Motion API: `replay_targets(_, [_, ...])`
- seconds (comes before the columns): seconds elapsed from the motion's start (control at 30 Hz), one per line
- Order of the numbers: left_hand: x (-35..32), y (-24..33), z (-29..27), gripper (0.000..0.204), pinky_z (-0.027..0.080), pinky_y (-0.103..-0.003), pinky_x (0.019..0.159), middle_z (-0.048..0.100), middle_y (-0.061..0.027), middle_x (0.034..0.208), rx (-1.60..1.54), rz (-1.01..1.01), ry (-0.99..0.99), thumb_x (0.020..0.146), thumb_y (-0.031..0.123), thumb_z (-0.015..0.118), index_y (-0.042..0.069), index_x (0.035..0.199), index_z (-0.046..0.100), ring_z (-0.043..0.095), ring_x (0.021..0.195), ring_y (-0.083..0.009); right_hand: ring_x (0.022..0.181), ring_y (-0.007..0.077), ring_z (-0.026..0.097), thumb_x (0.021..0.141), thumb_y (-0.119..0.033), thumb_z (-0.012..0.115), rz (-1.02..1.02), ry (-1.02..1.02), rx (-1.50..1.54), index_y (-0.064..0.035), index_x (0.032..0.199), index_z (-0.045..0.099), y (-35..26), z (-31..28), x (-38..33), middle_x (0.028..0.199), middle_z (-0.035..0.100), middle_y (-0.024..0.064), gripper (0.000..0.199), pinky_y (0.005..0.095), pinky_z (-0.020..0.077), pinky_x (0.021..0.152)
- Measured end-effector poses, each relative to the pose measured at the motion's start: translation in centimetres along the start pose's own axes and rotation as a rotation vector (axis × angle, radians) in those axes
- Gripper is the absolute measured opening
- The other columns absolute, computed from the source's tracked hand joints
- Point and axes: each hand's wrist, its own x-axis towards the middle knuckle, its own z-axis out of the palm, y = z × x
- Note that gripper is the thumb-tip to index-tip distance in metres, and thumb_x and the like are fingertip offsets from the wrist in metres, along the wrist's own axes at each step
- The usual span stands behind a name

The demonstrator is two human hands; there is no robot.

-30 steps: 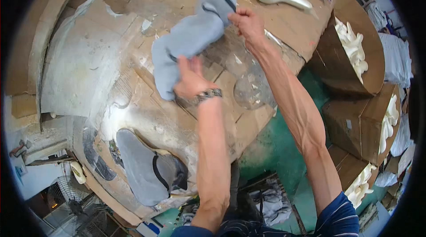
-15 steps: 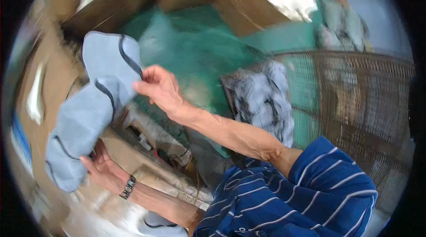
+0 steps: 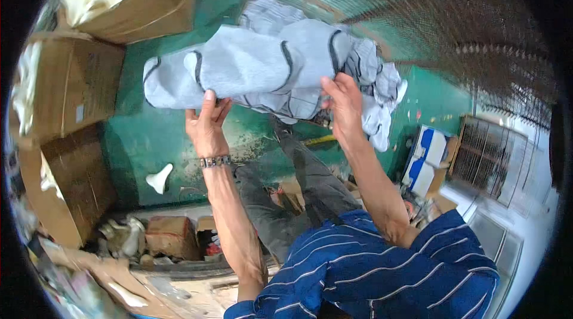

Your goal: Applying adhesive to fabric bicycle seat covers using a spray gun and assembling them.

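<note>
Over flr point(image 3: 132, 146) now: gry cover point(image 3: 242, 68), prev. over tbl point(image 3: 104, 261).

Can't read any lettering here, tbh. There's a small pale rectangular label point(image 3: 79, 113) on the side of a brown cardboard box point(image 3: 89, 77) at the left, but it's way too tiny to make out.

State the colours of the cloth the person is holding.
Light grey cloth with dark curved bands, clearest in the head view.

The grey cloth point(image 3: 245, 65) has swung from the table point(image 3: 113, 271) to the fabric heap point(image 3: 370, 68), now nearly level.
</note>
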Motion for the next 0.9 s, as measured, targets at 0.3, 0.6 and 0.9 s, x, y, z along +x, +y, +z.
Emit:
replay_targets(0.3, [9.5,-29.9,-3.4,0.077,0.062,-0.039,0.08,0.069,-0.0171,0.109,0.344,-0.262,0.179,0.083,0.014,0.089,0.001,0.14,0.039,0.07,0.093,-0.025,0.086,0.0139,0.063,0.092,-0.021,0.079,0.395,0.43,0.14,-0.0086,0.122,0.058,26.0,-13.0,7.0,0.106,0.065,0.0035,0.039,0.0323,0.0556,0.062])
replay_targets(0.6, [12.6,-40.8,-8.9,0.1,0.06,-0.04,0.071,0.068,-0.0202,0.115,0.559,-0.522,0.305,0.08,0.017,0.092,0.0,0.151,0.023,0.073,0.094,-0.0331,0.104,0.0204,0.066,0.098,-0.029,0.072,0.341,0.268,-0.276,-0.004,0.145,0.053,36.0,-15.6,10.6,0.128,0.066,0.0084,0.057,0.0402,0.0548,0.089])
replay_targets(0.9, [13.1,-37.9,-8.5,0.096,0.059,-0.043,0.084,0.06,-0.0211,0.13,0.529,-0.627,0.214,0.086,0.034,0.087,0.0,0.153,0.028,0.069,0.105,-0.0317,0.102,0.0167,0.066,0.103,-0.038,0.062,0.713,-0.541,0.065,-0.0054,0.131,0.064,38.2,0.8,24.1,0.116,0.072,0.0101,0.043,0.0326,0.0519,0.094])
